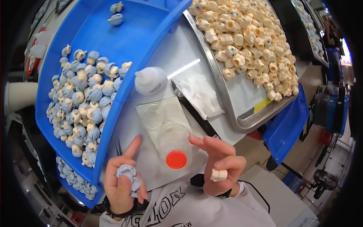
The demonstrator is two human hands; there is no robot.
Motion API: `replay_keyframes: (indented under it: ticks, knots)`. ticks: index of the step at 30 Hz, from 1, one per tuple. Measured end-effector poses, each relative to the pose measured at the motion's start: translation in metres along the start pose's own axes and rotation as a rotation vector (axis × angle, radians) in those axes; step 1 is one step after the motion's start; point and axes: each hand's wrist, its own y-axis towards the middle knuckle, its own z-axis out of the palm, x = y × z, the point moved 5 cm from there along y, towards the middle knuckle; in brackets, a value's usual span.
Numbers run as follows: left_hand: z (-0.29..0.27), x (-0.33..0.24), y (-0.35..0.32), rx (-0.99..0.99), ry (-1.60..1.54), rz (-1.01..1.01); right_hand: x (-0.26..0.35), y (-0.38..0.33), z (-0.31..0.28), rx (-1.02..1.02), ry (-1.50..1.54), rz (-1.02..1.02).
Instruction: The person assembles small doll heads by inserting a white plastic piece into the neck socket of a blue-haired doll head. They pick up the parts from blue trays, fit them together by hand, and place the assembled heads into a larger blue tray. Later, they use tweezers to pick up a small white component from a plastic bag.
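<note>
Hairpieces point(126, 172): I see pale-blue moulded ones bunched in the person's left hand point(120, 191), thumb and lower fingers curled around them, index finger stretched out free.
Cream doll head point(219, 175): the right hand point(227, 163) has this small piece pinched among bent fingers; its index reaches toward the red-topped container, and I cannot tell whether it touches.
Red-topped clear container point(176, 159): it sits between the hands; I judge a stray knuckle could knock it over.
Blue tub point(124, 96): blue-haired heads point(79, 99) pile at its near end, left of the hands; a sleeve catching the rim could shift it.
Steel tray point(227, 100): bare cream heads point(249, 41) heap in it, beyond the right hand.
Slip risk: from here, I think a loosened left grip could drop a hairpiece, since several share one palm.
</note>
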Motion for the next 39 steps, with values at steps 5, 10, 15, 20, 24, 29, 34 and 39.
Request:
replay_keyframes:
  ticks: [5, 10, 15, 20, 24, 29, 34, 39]
  knots:
    - [0.004, -0.002, -0.008, 0.120, -0.053, -0.045, 0.008, -0.005, -0.005, -0.029, 0.037, -0.006]
    - [0.004, -0.002, -0.011, 0.216, -0.139, -0.076, 0.007, -0.006, -0.007, 0.076, 0.106, -0.060]
    - [0.010, -0.001, -0.011, 0.300, -0.131, -0.073, 0.009, -0.006, -0.002, 0.025, 0.055, -0.073]
    - [0.014, 0.001, -0.009, 0.283, -0.156, -0.017, 0.007, -0.007, 0.001, -0.092, -0.070, -0.118]
    - [-0.006, -0.004, -0.019, 0.245, -0.207, 0.073, 0.017, -0.006, -0.008, -0.330, -0.278, -0.252]
    - [-0.076, -0.007, -0.058, 0.741, -0.503, 0.044, 0.037, -0.005, 0.058, 0.491, -0.039, -0.087]
    - [-0.115, -0.017, -0.076, 0.841, -0.793, -0.334, 0.010, -0.008, 0.103, 0.939, -0.135, 0.128]
    - [-0.117, -0.014, -0.072, -0.029, 0.118, 0.334, -0.002, -0.016, 0.111, 0.805, -0.128, 0.326]
